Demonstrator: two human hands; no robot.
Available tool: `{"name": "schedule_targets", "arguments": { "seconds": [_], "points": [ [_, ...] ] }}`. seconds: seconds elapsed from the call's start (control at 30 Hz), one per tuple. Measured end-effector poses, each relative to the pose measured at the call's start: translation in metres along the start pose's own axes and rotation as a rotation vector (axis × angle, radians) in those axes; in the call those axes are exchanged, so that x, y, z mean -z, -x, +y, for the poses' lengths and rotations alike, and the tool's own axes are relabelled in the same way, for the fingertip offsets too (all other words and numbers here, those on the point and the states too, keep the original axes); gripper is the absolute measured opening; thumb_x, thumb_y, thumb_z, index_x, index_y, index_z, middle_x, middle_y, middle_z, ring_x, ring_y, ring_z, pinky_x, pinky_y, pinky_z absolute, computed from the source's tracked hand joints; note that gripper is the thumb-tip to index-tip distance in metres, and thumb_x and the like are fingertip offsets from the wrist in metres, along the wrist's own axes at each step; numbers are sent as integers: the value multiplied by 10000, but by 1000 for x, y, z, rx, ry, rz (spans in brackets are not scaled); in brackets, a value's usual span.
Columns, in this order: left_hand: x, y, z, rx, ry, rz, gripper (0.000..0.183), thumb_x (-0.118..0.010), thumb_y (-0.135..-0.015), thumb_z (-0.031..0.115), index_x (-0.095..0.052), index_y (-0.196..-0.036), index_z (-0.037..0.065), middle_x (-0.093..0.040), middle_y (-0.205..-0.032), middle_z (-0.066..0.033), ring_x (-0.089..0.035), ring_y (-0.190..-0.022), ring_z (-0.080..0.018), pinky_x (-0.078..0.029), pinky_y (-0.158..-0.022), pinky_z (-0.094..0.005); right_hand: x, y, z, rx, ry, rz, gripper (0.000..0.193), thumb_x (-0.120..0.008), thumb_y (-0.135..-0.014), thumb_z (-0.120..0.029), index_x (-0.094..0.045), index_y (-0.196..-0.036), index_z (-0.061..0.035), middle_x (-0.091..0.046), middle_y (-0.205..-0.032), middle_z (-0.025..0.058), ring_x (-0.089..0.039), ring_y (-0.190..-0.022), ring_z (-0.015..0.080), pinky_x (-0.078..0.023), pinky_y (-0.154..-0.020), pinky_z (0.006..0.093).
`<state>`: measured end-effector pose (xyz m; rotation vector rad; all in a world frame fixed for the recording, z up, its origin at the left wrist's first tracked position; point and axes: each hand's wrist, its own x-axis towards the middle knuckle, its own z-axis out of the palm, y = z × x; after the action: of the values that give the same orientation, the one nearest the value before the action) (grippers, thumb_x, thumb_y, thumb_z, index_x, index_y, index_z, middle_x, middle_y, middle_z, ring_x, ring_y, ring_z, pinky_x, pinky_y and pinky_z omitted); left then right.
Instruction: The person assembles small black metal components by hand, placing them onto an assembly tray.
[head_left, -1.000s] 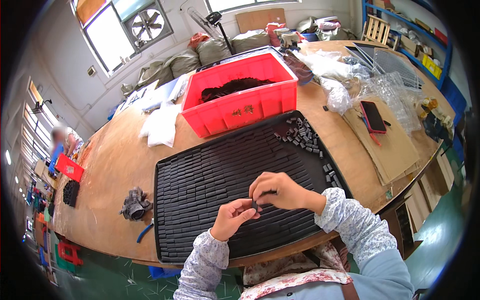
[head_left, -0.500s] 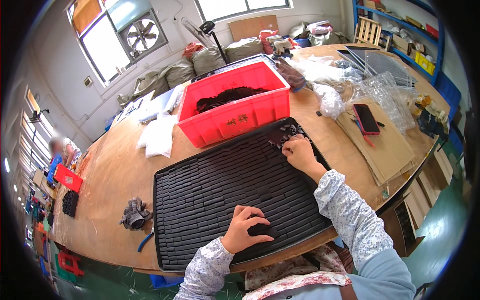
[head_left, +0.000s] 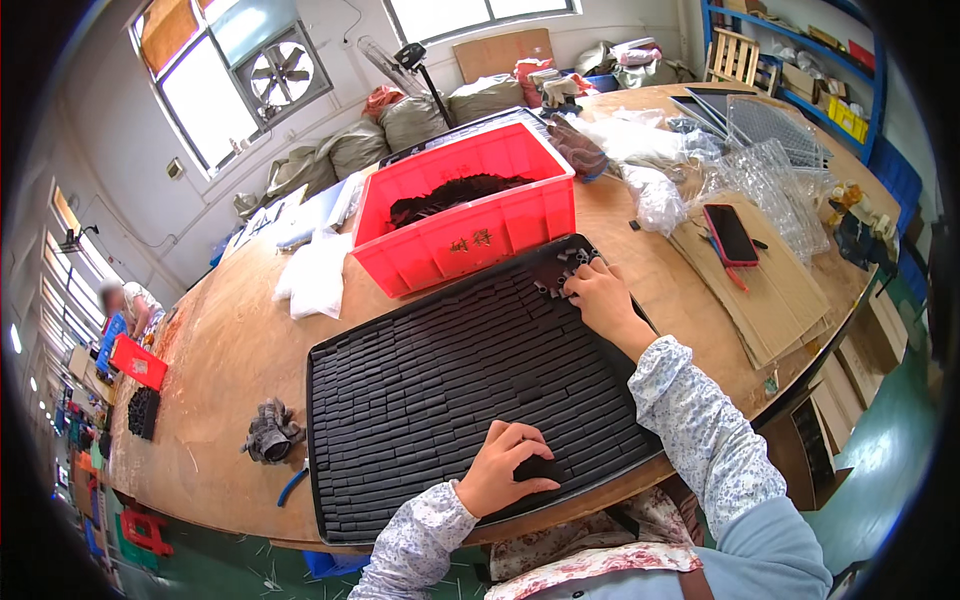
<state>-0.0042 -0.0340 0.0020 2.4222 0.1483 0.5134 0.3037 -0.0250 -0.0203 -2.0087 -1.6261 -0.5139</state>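
A large black tray [head_left: 440,390] lies in front of me, lined with rows of short black strip-like pieces. My left hand [head_left: 505,470] rests over its near part, fingers curved and the thumb apart from them, with nothing visible held. At the tray's far right corner, my right hand [head_left: 608,305] has its fingertips pressed together among several small dark tubes [head_left: 552,290]. Whatever those fingertips pinch is hidden. Just beyond the tray stands a red plastic crate [head_left: 470,240], partly filled with dark pieces [head_left: 455,195].
A crumpled grey glove [head_left: 272,432] and a blue-handled tool [head_left: 291,487] lie left of the tray. Rightward are a phone [head_left: 731,236] on cardboard [head_left: 760,310] and clear plastic packaging [head_left: 775,195]. White bags [head_left: 318,280] sit left of the crate. Another person [head_left: 140,310] is far left.
My left hand has shifted slightly right and nearer to me over the tray. My right hand stays at the corner, its fingers slightly repositioned among the tubes. The view has shifted a little.
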Motion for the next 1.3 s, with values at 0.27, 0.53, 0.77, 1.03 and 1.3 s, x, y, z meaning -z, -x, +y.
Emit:
{"name": "schedule_targets", "arguments": {
  "seconds": [0.27,0.53,0.77,1.03,1.3],
  "points": [
    [-2,-12,-5,382,706,-35,217,-772,-824,103,-588,-923,47,-577,-784,39,-520,-666,-19,-446,-606,-176,6,2,-8,-36,-71,-86,298,-663,-699,-4,-598,-961,-131,-648,-930,29,-563,-984,248,-408,-824,381],
    [24,-30,-55,483,918,156,138,-623,-931,110,-580,-829,27,-643,-909,-43,-611,-782,-97,-523,-736,-236,31,4,-30,-76,-363,178,175,-661,-767,1,-602,-897,-99,-630,-843,50,-581,-863,236,-434,-778,381],
    [27,-28,-60,485,941,235,167,-704,-866,80,-590,-972,18,-664,-1002,-125,-653,-826,-140,-545,-731,-269,37,23,-84,-293,-1484,-415,61,-661,-881,-31,-605,-902,-19,-623,-821,-3,-580,-772,59,-490,-697,224],
    [27,-21,-64,504,895,96,179,-743,-832,76,-635,-949,-5,-683,-830,-63,-654,-719,-120,-533,-675,-235,41,34,-103,-341,-1685,-605,68,-657,-886,-38,-617,-929,-3,-644,-884,21,-608,-822,85,-510,-767,257],
    [23,-22,-65,512,895,91,204,-690,-884,93,-641,-1030,-41,-686,-909,-83,-674,-797,-146,-563,-748,-271,47,33,-101,310,-1028,-218,91,-703,-740,27,-653,-813,5,-662,-916,93,-649,-822,253,-515,-724,335]
  ]
}}
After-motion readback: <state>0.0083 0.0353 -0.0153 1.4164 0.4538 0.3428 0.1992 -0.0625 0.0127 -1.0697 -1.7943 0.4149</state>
